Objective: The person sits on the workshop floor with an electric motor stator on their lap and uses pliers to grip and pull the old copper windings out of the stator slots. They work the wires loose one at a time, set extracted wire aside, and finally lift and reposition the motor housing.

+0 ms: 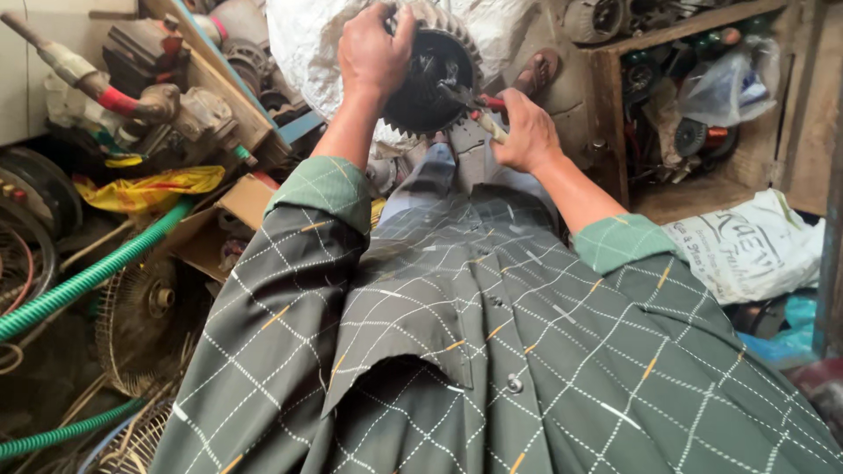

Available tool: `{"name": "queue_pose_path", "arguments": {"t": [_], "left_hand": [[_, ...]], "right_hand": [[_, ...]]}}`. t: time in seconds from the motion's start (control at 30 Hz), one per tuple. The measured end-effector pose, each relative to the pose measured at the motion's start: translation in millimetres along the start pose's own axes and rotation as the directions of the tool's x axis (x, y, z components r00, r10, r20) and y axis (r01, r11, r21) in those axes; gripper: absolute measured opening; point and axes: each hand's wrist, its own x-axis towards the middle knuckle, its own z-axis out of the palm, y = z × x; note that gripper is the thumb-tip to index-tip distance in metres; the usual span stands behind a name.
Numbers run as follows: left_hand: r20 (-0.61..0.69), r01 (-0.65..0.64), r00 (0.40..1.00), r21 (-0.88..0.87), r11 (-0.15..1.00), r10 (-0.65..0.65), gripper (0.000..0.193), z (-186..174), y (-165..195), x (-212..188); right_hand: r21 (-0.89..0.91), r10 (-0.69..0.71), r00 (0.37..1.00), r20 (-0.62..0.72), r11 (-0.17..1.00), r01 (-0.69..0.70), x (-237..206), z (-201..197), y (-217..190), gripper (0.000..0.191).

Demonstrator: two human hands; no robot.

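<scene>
Dark green checked shirt (492, 351) filling lower frame, lighter green cuffs rolled at both forearms. White crinkled plastic sheet (307, 44) at top centre, behind the work. Wooden crate (615, 114) upper right, open side facing in, packed with dark motor parts and a clear plastic bag (729, 83). White printed sack (755, 250) right of the right forearm, blue plastic below it. Green ribbed hose (97, 272) running diagonally across the left clutter; second stretch of hose at lower left. Wire fan guard (145, 320) lying low left, beside the left sleeve. Yellow crumpled bag (149, 189) above the hose. Pipe fitting with red band (88, 83) at upper left. Cardboard box (237, 211) just left of the left elbow.

Round dark motor part with toothed, finned rim (430, 83) held up at top centre, in front of the white sheet, between both hands and over the knees. Left hand (373, 57) clamped over its upper left rim, fingers curled across the top edge. Right hand (527, 132) closed around red-handled pliers (479, 104), just right of and below the part. Pliers nose pointing left into the part's dark centre, touching it; what the nose grips, too small to tell.
</scene>
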Motion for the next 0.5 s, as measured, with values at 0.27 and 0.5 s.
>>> {"name": "queue_pose_path", "arguments": {"t": [0.27,0.5], "left_hand": [[-0.018,0.151,0.988,0.110,0.982,-0.150,0.046,17.6,31.3,28.2],[0.027,0.134,0.991,0.012,0.991,-0.135,0.049,31.2,46.9,8.5]], "right_hand": [[-0.048,-0.305,0.944,-0.126,0.952,0.301,53.9,-4.2,56.1,0.043],[0.108,-0.138,0.965,-0.223,0.980,0.165,-30.7,-14.0,7.4,0.039]]}}
